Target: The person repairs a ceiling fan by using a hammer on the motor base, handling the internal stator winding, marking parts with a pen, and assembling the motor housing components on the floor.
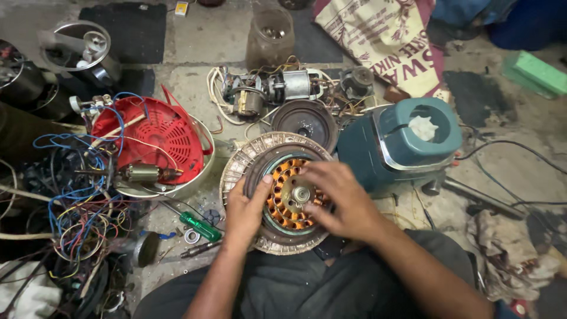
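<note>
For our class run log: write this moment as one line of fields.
left hand: grips fan motor rim | right hand: fingers on hub | nearby: green screwdriver, teal mixer base

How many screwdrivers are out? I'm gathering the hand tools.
1: a green-handled screwdriver lies on the floor just left of the left hand, below the red plastic grille. Others may be hidden in the wire tangle.
</note>
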